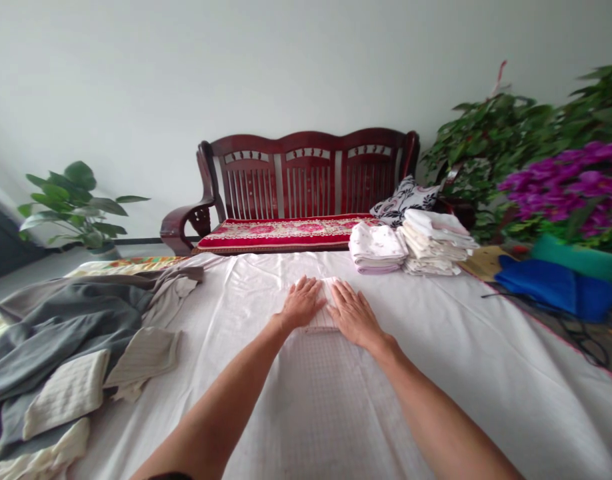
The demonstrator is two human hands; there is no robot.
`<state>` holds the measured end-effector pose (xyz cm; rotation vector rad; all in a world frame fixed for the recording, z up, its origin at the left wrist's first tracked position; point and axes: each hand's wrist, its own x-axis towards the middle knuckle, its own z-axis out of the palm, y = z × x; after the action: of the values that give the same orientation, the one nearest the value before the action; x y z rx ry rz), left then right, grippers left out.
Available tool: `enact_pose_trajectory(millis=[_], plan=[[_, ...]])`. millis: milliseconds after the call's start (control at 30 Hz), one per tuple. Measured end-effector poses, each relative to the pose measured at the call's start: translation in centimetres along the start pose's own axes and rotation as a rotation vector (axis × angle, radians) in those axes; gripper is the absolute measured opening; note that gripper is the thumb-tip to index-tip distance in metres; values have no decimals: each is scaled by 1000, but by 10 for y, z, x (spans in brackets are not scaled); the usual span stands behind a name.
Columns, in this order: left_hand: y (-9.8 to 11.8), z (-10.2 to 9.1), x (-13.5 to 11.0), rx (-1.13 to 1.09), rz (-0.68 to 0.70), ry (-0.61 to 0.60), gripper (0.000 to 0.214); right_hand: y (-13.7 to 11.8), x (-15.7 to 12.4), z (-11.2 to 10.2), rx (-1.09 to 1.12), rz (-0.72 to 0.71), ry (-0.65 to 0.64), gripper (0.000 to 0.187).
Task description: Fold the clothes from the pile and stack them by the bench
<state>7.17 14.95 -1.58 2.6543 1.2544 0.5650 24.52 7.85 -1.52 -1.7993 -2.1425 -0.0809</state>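
Observation:
A small folded cloth (320, 323), pale with faint pinkish stripes, lies on the white sheet (266, 413) in front of me. My left hand (303, 303) presses flat on its left side, fingers stretched forward. On its right side rests my right hand (355, 311), palm down with the fingers extended. Both hands cover much of the cloth, so only its middle strip and near edge show. Neither hand grips anything.
Folded white patterned cloths (379, 247) and a taller pile of folded cream cloths (433, 243) stand at the back right. Grey garments (76, 327) lie loose at left. Beyond are a wooden bench (306, 173) and plants. A blue cloth item (556, 287) lies far right.

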Motion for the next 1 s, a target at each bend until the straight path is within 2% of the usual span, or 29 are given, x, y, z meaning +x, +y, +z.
enact_pose_trajectory(millis=[67,133,233,367,500,600,667,767,833,933,1000], plan=[[0,0,-3,-21,-10,-1,50,5,1,4,44,-30,37,57],[2,-2,-8,-37,-35,32,46,10,2,6,100,-2,103,57],[8,-6,-19,-83,-51,136,40,15,5,1,166,205,171,58],[26,-11,-31,-299,-60,207,43,18,11,-15,366,474,35,51],[50,-12,-27,-461,-150,152,35,24,19,-27,539,560,-47,39],[63,-13,-20,-532,-196,85,16,26,22,-32,722,557,-83,41],[69,-16,-16,-666,-255,98,16,22,21,-36,862,544,-96,48],[74,-26,-13,-1046,-375,176,27,4,20,-44,1078,498,-94,52],[74,-36,-12,-1287,-432,242,38,-14,19,-48,1327,408,-81,49],[67,-54,-13,-1452,-450,382,46,-39,19,-51,1679,220,-73,43],[56,-62,-14,-1490,-465,451,46,-46,20,-52,1755,148,-38,42]])
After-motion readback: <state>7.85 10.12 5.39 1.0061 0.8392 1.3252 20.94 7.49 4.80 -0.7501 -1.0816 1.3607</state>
